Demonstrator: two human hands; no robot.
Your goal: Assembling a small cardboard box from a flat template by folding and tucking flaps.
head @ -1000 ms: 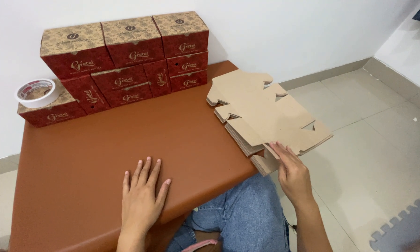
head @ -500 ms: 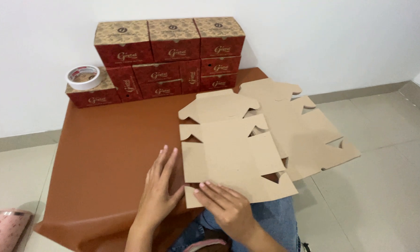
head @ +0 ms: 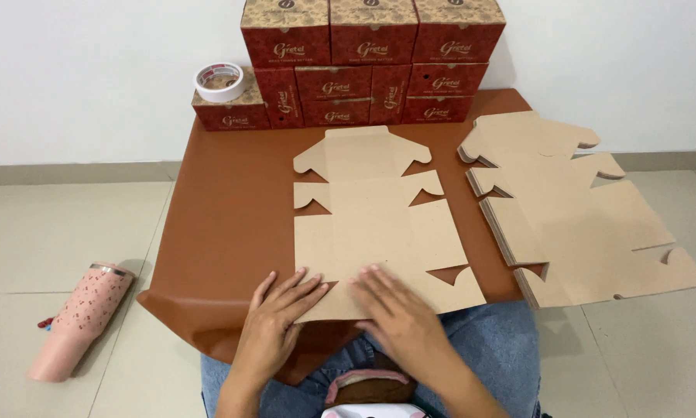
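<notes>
On the brown leather-look desk (head: 224,209), the flat unfolded tan cardboard box blank (head: 375,224) lies under both flat, spread hands, left hand (head: 280,321) and right hand (head: 398,313) on its near edge, with a stack of identical blanks (head: 572,217) right of it, red-and-tan printed boxes (head: 371,66) behind and a white tape roll (head: 219,81) atop one.

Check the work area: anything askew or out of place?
The stack of flat box blanks overhangs the brown table's right edge and is fanned unevenly. A pink tumbler lies tipped on the floor. No spill or damage visible.
</notes>
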